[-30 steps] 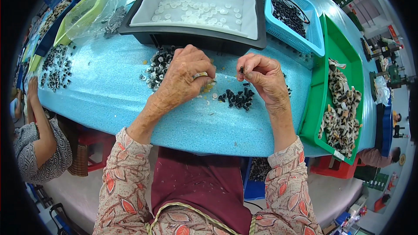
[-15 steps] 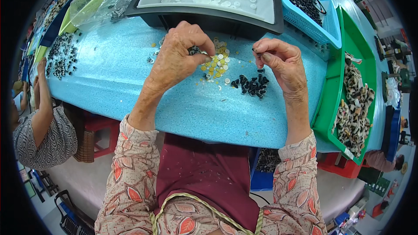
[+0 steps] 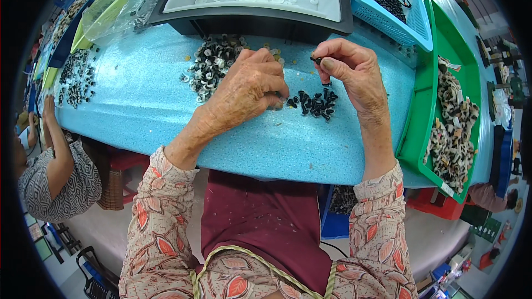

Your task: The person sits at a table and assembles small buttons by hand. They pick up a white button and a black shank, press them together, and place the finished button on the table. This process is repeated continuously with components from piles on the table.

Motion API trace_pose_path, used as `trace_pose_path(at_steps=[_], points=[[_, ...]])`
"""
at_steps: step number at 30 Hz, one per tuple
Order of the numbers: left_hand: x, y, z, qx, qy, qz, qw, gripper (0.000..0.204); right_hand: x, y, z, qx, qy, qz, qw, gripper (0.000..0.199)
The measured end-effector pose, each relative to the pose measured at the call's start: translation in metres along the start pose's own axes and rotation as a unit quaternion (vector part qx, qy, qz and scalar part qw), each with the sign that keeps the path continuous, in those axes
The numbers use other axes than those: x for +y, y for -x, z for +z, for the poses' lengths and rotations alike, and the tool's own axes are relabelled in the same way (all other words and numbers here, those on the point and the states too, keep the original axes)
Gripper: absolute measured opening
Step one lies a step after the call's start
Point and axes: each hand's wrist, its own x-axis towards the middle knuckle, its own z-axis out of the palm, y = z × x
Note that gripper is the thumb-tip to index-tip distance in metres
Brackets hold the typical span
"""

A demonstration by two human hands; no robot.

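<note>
My right hand (image 3: 357,72) pinches a small black stemmed piece (image 3: 316,60) between thumb and fingertips, raised over the table; another black bit shows beneath its fingers. Below it lies a small heap of black stemmed pieces (image 3: 317,105). Beside that heap, my left hand (image 3: 249,88) is low over the table with fingers curled and thumb tip close to the forefinger; what they hold, if anything, is hidden. Left of this hand spreads a pile of black pieces with white discs (image 3: 209,66). A few yellow discs (image 3: 275,53) show behind its knuckles, the others covered.
A black tray (image 3: 249,26), lined in white and holding white discs, stands beyond my hands. To the right are a light-blue basket (image 3: 390,29) of black pieces and a green tray (image 3: 413,147) with spotted plush pieces. At far left, a co-worker's arm (image 3: 58,152) reaches the table.
My left hand has moved right and nearer, from above the yellow discs to beside the black heap, uncovering the black-and-white pile. My right hand has shifted slightly left and away, still pinching.
</note>
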Motion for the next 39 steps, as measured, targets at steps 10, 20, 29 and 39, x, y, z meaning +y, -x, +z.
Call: trace_pose_path(at_steps=[10, 20, 29, 39], points=[[-0.005, -0.004, -0.003, 0.102, 0.159, -0.104, 0.976, 0.007, 0.000, -0.001, 0.008, 0.017, 0.005, -0.007, 1.000, 0.005], [-0.003, -0.002, -0.004, 0.151, 0.358, -0.262, 0.883, 0.012, 0.002, 0.005, 0.040, 0.027, 0.108, 0.011, 0.994, 0.007], [0.003, -0.003, -0.007, 0.089, 0.367, -0.260, 0.889, 0.024, 0.002, 0.005, 0.046, 0.032, 0.083, 0.022, 0.996, 0.007], [0.012, -0.005, -0.001, 0.259, 0.038, -0.023, 0.965, 0.014, -0.001, 0.005, 0.044, 0.056, 0.093, 0.026, 0.994, 0.003]])
